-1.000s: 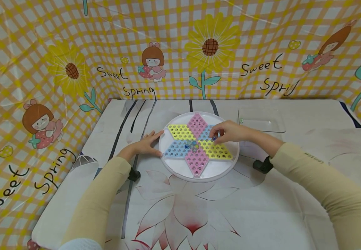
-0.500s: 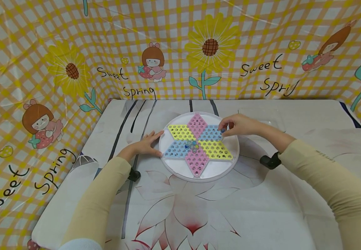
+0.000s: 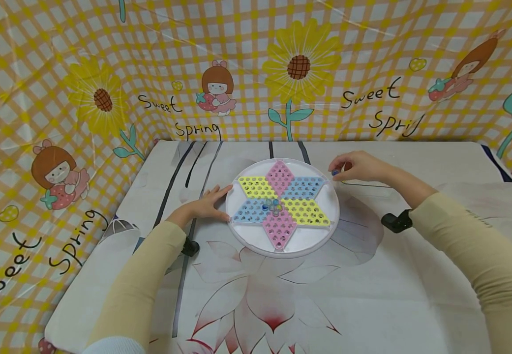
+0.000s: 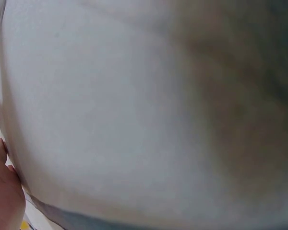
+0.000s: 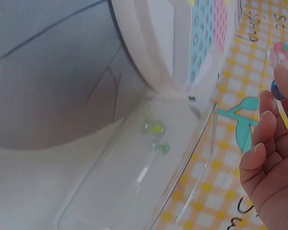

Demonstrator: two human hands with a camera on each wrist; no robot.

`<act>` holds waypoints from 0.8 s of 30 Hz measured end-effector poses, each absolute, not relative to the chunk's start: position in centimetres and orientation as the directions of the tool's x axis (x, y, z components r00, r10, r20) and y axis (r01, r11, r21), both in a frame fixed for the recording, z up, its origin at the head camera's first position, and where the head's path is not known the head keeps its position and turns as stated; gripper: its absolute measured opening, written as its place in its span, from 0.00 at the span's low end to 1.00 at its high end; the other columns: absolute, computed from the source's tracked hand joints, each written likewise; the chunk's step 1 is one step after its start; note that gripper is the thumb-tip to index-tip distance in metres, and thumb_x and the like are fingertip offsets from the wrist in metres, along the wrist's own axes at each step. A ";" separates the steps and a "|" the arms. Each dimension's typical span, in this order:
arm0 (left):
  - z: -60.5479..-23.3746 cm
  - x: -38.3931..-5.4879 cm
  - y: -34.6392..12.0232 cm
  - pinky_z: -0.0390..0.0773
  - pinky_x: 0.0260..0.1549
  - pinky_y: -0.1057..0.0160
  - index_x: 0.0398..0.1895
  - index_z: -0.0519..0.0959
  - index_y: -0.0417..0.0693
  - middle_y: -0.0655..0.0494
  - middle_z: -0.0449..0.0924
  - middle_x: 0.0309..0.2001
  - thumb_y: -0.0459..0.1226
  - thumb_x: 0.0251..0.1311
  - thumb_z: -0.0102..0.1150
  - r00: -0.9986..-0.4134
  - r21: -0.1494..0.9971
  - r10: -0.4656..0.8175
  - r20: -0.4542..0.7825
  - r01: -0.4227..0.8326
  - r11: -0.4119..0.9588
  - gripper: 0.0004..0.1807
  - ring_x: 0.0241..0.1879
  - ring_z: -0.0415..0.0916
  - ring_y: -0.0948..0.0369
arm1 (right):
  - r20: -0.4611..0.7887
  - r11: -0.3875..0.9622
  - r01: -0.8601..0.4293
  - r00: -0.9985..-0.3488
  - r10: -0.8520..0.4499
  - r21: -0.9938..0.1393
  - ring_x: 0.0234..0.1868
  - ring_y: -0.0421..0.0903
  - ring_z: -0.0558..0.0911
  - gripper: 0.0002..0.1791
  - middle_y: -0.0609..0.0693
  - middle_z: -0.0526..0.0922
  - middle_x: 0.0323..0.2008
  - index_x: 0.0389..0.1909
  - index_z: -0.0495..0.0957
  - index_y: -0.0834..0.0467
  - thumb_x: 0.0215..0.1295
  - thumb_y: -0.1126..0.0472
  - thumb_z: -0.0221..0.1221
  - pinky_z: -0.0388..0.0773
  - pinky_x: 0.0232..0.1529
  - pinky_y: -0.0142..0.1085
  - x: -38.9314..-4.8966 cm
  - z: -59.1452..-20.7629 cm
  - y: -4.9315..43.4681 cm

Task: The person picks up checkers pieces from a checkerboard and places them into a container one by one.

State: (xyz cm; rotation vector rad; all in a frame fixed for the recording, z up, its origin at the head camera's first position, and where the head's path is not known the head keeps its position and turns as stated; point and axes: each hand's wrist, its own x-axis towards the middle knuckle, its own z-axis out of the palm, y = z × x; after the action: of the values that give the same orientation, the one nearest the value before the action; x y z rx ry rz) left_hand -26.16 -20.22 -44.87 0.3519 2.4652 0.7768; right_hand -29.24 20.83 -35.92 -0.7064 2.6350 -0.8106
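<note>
My right hand (image 3: 362, 166) pinches a dark blue marble (image 5: 277, 90) between thumb and forefinger, just past the upper right rim of a round white Chinese checkers board (image 3: 242, 235). Beneath this hand, the right wrist view has a clear plastic box (image 5: 120, 191) with a few greenish marbles (image 5: 156, 128) in it. Several glass marbles (image 3: 272, 206) cluster around the middle of the board's pink, yellow and blue star. My left hand (image 3: 206, 205) rests at the board's left rim with fingers spread; its wrist view catches only part of it at the edge.
The board stands on a white table (image 3: 371, 305) with a printed lotus. A yellow checked cloth (image 3: 247, 44) rises behind the table and along its left side. A pale rounded object (image 3: 118, 228) lies by the left table edge.
Holding the blue marble, my right hand has moved from over the board's right half outward and away, past the rim to above the clear box. My left hand has stayed in place.
</note>
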 end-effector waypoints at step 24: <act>-44.9 -26.2 -20.2 0.32 0.51 0.41 0.59 0.38 0.79 0.58 0.26 0.64 0.63 0.25 0.60 -0.833 0.575 0.369 -0.413 0.076 0.815 0.54 0.61 0.20 0.52 | -0.155 0.792 -0.266 -0.899 -0.409 -0.550 0.35 0.46 0.70 0.22 0.51 0.75 0.37 0.39 0.73 0.58 0.48 0.47 0.57 0.67 0.34 0.37 -30.8 -37.1 26.8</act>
State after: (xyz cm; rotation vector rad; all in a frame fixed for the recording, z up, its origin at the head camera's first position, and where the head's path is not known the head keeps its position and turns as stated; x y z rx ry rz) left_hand -26.15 -20.17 -44.93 0.3284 2.4771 0.7552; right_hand -30.76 26.78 -37.15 -0.5219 2.7159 -0.7763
